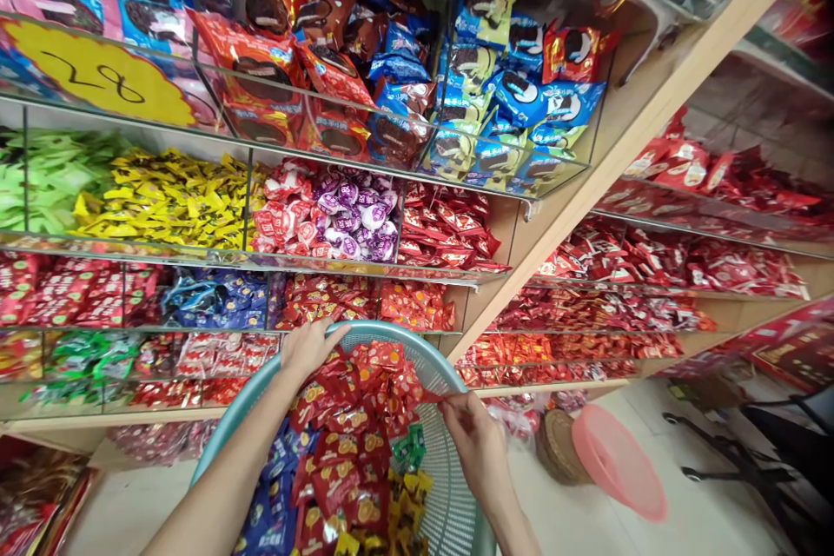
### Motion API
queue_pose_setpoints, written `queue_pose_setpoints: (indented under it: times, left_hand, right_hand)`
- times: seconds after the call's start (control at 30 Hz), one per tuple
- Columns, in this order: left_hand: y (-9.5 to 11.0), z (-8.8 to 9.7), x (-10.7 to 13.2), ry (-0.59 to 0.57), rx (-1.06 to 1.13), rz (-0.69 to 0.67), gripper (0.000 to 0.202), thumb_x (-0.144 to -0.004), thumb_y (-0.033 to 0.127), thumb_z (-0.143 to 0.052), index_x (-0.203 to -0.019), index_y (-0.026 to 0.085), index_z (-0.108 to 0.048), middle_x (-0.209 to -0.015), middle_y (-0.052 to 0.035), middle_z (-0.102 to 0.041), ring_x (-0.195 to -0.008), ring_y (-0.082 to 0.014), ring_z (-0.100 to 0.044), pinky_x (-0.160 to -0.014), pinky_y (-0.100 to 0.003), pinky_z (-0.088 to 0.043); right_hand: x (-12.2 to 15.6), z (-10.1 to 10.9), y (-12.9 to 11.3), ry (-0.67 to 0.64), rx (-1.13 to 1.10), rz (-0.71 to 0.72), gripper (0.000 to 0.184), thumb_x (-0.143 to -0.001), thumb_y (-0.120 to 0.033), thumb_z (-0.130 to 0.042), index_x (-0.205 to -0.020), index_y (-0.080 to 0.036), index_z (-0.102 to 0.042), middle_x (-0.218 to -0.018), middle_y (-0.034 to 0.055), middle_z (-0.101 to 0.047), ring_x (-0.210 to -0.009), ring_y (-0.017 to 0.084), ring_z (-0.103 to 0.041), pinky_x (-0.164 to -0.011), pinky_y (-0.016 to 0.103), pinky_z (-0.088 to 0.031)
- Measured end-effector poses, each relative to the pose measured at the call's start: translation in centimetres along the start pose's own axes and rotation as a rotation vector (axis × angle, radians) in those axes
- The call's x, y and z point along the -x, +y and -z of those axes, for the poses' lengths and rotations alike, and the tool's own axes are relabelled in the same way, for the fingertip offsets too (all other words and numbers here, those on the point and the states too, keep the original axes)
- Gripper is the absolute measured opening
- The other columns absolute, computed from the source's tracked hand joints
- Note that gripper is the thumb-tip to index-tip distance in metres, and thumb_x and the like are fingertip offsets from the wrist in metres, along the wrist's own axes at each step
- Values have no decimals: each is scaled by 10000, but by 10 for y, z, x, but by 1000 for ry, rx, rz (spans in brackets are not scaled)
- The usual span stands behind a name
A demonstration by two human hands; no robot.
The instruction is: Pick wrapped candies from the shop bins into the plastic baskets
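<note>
Round teal plastic basket mostly loaded with small shiny wrapped candies; right side unfilled. Left hand grips rim; right hand pinches red shiny packet, unreleased.

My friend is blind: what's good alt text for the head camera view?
A person's left hand holds a teal basket of sweets; the right hand pinches a red packet. Behind are stocked shelves and a yellow sign reading 28.

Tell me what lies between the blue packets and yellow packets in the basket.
Red packets printed with oranges lie between the blue packets and yellow packets, in the head view.
</note>
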State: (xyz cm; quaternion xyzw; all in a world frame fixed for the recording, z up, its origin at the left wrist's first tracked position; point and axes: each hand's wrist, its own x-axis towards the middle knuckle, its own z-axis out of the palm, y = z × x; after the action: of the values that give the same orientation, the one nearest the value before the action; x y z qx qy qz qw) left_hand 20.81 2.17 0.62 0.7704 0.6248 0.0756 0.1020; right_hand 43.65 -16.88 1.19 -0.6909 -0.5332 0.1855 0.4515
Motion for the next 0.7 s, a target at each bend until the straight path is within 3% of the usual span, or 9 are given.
queue_pose_setpoints:
  times: [0.13,0.33,0.57,0.7]
  left_hand:
    - [0,0,0,-11,5,3,679,-777,699,-159,-986,258,-632,-887,-107,-691,-818,-285,-629,-674,-334,-421]
    - [1,1,1,-5,2,13,654,-780,691,-189,-1007,267,-633,-881,-100,-694,-828,-278,-633,-677,-319,-423]
    - [2,2,2,2,0,19,654,-780,691,-201,-1034,267,-630,-901,-111,-698,-842,-280,-633,-699,-331,-424]
    - [2,3,2,3,-9,13,651,-781,692,-187,-974,267,-641,-889,-99,-699,-831,-267,-639,-686,-312,-424]
  right_hand:
    - [-1,-3,0,-87,4,82,125,-827,-279,-483,-757,-197,-547,-812,54,-653,-694,163,-607,-622,264,-490]
    - [-16,-15,-9,-247,53,344,72,-817,-168,-471,-823,-204,-533,-1049,79,-606,-940,178,-590,-800,312,-479]
    - [-58,-42,-32,-343,110,592,169,-851,-134,-415,-929,-212,-543,-1144,70,-566,-987,152,-579,-825,281,-481]
    - [-86,-64,-31,-401,261,681,184,-871,-160,-381,-951,-205,-541,-1178,67,-553,-1004,157,-564,-843,293,-478]
